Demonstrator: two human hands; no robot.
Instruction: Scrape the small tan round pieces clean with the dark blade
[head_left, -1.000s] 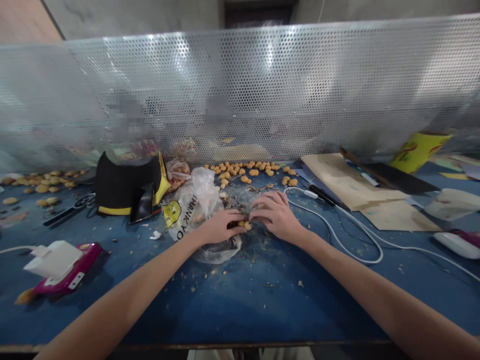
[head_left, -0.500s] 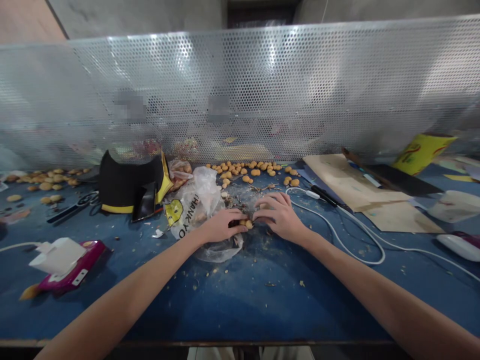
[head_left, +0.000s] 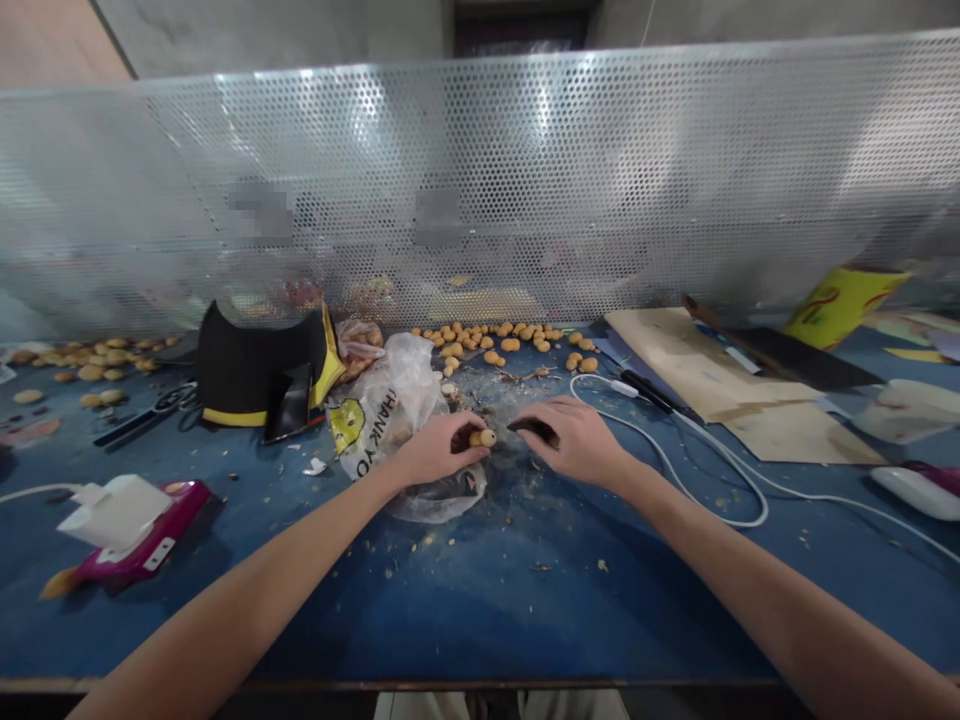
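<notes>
A golden round lump (head_left: 482, 437) sits pinched in the curled fingers of the left hand (head_left: 435, 450), near the middle of the blue workbench (head_left: 480, 610); the right hand (head_left: 577, 442), at 3 o'clock from it, grips a small dark piece (head_left: 534, 430). A "THANK YOU" plastic bag (head_left: 394, 400) lies at 9 o'clock, scattered golden lumps (head_left: 487, 342) at 12 o'clock

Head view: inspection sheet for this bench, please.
Surface: blue workbench, worn, scattered with crumbs.
Job's things: golden nut-like lumps in a loose cluster; one lump at the left hand's fingertips.
Clutter: THANK YOU plastic bag, black-and-yellow pouch, scissors, cardboard sheets.
Grippers: left hand holds the lump; right hand holds a dark piece, identity unclear.
Cables: white cable right of the hands, not touching them.
Surroundings: perforated metal screen behind the bench.
</notes>
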